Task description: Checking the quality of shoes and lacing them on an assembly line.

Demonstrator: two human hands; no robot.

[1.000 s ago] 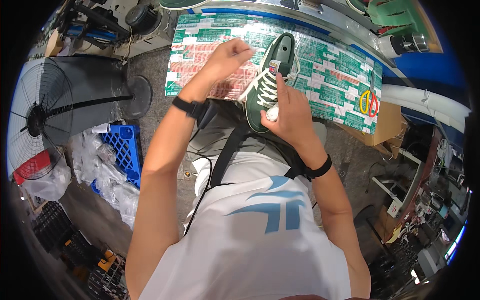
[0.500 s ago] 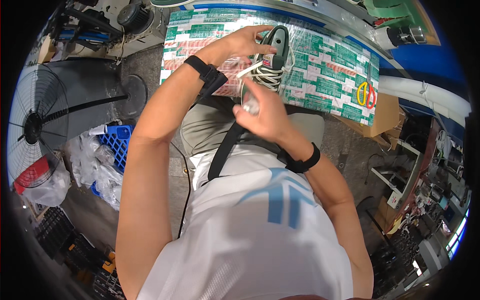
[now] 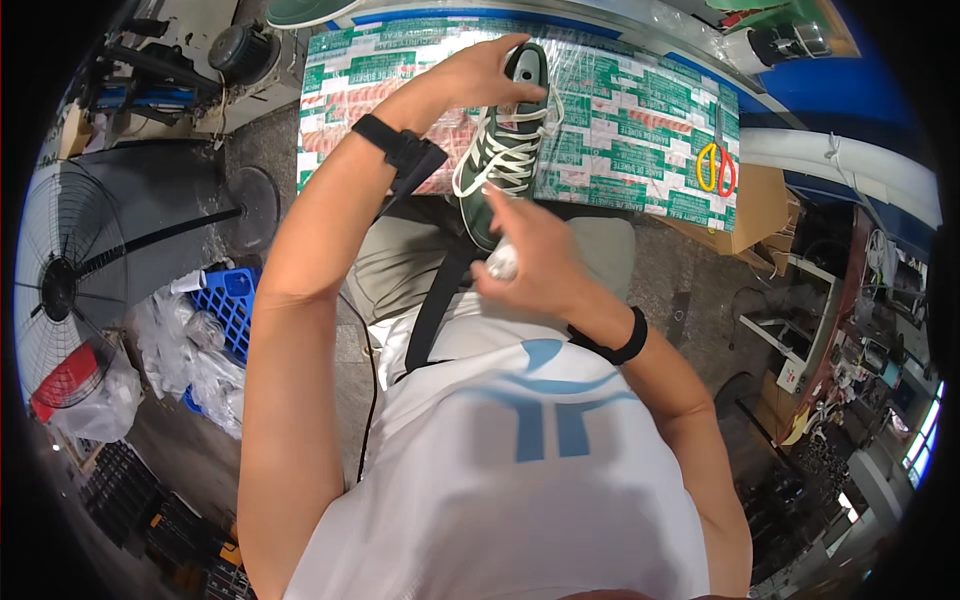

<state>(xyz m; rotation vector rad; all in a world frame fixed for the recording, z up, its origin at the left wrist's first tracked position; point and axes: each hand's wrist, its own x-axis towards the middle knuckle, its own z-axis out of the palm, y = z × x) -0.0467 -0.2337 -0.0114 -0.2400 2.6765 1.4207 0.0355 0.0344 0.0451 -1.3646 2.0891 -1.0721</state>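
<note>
A dark green sneaker (image 3: 481,218) with white laces (image 3: 513,160) lies with its toe toward me, overhanging the near edge of the tape-covered work surface (image 3: 640,150). My left hand (image 3: 482,75) is wrapped round its heel end, thumb across the ankle opening. Close to the toe, my right hand (image 3: 545,250) is curled round a crumpled whitish wad (image 3: 502,262), which could be paper or plastic. Its index finger reaches toward the lower laces; blur hides whether it touches them. Scissors (image 3: 717,165) with yellow and red handles lie at the right end of the surface.
Another green shoe (image 3: 308,8) shows at the upper left edge. A cardboard box (image 3: 765,210) stands below the surface's right end. On the floor at left are a fan (image 3: 60,285), a blue crate (image 3: 228,305) and clear plastic bags (image 3: 185,345).
The sneaker has come toward me and tipped, so its laced front and toe now show. My left hand has stayed at the heel. My right hand has moved slightly nearer my body.
</note>
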